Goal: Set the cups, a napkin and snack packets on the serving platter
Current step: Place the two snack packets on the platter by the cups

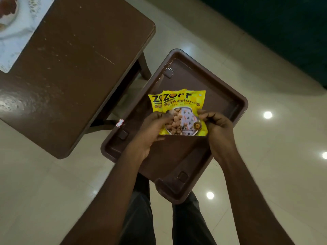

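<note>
Holding a small fan of yellow soya chunks packets (pixel 178 112) between both hands, so the packets are what to watch. Left hand (pixel 150 133) is pinched shut on the lower left side of the stack, right hand (pixel 217 129) is clamped on the lower right corner, thumb on the front. At least two packets overlap, maybe three; hard to count since they're stacked. Their long axis runs away from the person, printed tops pointing at the far end of the serving platter (pixel 235 106).

Both grips sit at the near end of the packets, so everything sticks out forward from the fingers, and neither hand looks clearly nearer to the platter floor. The packets hover over the middle of the platter, slightly toward its left rim, and I can't tell if the bottom edge is touching it or not.

The platter itself is a brown rectangular tray that seems to rest on the person's lap, with nothing in it that I can see besides what's being held over it. No cups or napkin on it yet. Brown table (pixel 70 76) sits off to the left, just beside the platter's left rim, with a patterned placemat (pixel 23 32) at its far left corner.

My guess is the next move is just lowering them flat.
</note>
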